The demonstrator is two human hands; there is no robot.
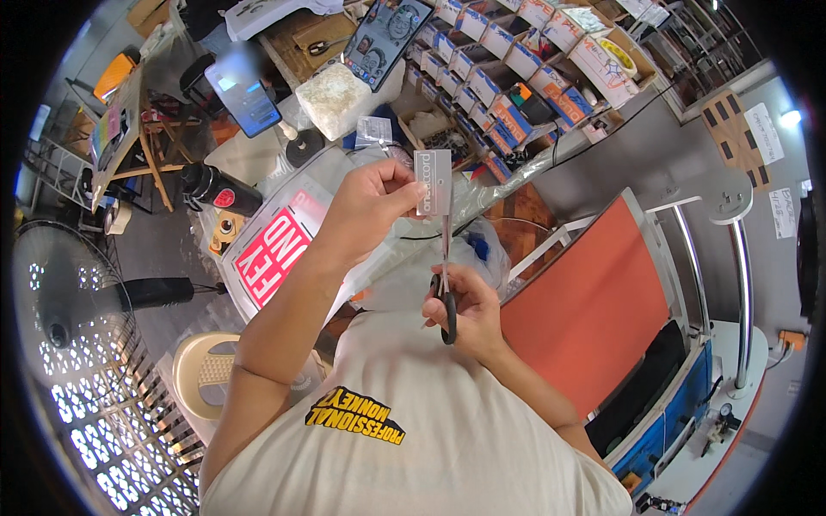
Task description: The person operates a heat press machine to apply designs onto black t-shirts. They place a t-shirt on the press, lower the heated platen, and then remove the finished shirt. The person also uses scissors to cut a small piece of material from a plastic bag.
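Observation:
My left hand [374, 205] pinches a small grey rectangular card or tag [439, 193] with pale lettering and a small dark hole, held up in front of my chest. Below it, my right hand [475, 311] has its fingers in the black handles of a pair of scissors [449, 320]. The metal blades point upward, with their tips at the card's lower edge. Whether the blades have cut into the card, I cannot tell. Under my left hand lies a red and white printed sheet [274, 258] on the table.
Several small labelled boxes [499, 43] line the back. A tablet [387, 39] and a phone [245, 99] stand by a whitish block [335, 99]. At left are a black bottle [222, 191], a fan [64, 301] and a beige stool [194, 370]. An orange-red panel machine [594, 310] stands at right.

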